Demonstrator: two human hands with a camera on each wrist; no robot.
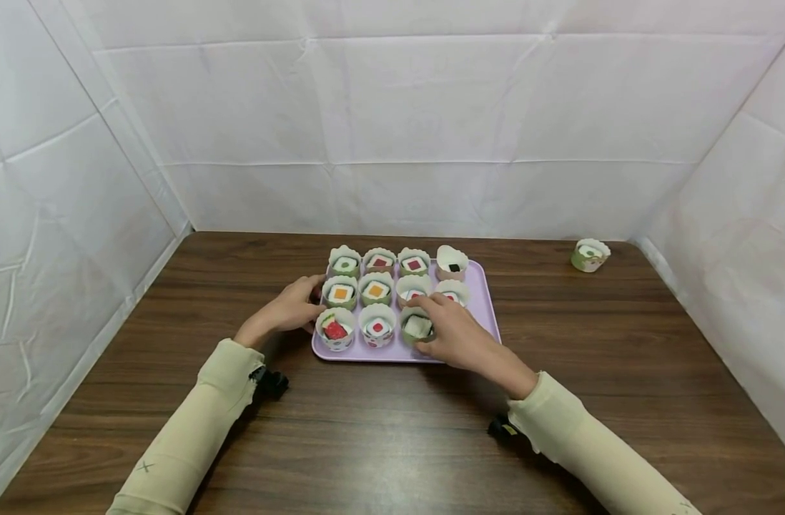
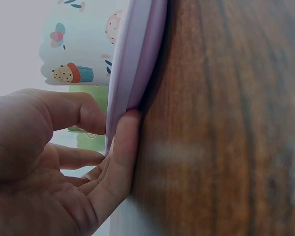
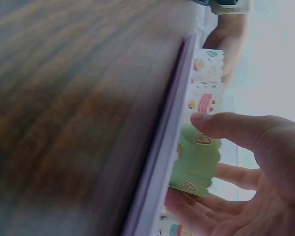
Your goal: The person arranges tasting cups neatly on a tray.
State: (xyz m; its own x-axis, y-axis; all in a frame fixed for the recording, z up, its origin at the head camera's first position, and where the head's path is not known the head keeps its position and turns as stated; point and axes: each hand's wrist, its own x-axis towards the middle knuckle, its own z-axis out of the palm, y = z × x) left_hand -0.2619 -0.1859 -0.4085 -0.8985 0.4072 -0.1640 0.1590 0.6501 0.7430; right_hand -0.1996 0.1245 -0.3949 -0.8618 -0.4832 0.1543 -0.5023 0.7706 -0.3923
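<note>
A lilac tray (image 1: 482,304) on the table bears several scalloped paper cups in three rows, each with a small sushi-like piece inside. My left hand (image 1: 292,306) pinches the tray's left rim, thumb above and a finger beneath it in the left wrist view. My right hand (image 1: 460,335) grips a green paper cup (image 3: 199,155) with avocado prints, thumb on its near side and fingers behind. That cup stands third from the left in the front row, a pale piece (image 1: 418,327) inside. Left of it are a cup (image 1: 377,340) with a white-and-red piece and one with a red-topped piece (image 1: 335,330).
Another green paper cup (image 1: 588,257) stands alone at the table's back right, tilted a little. A pink cup (image 1: 452,265) is at the tray's back right corner. White sheeting (image 1: 418,193) hangs behind and on both sides of the brown wooden table (image 1: 367,436).
</note>
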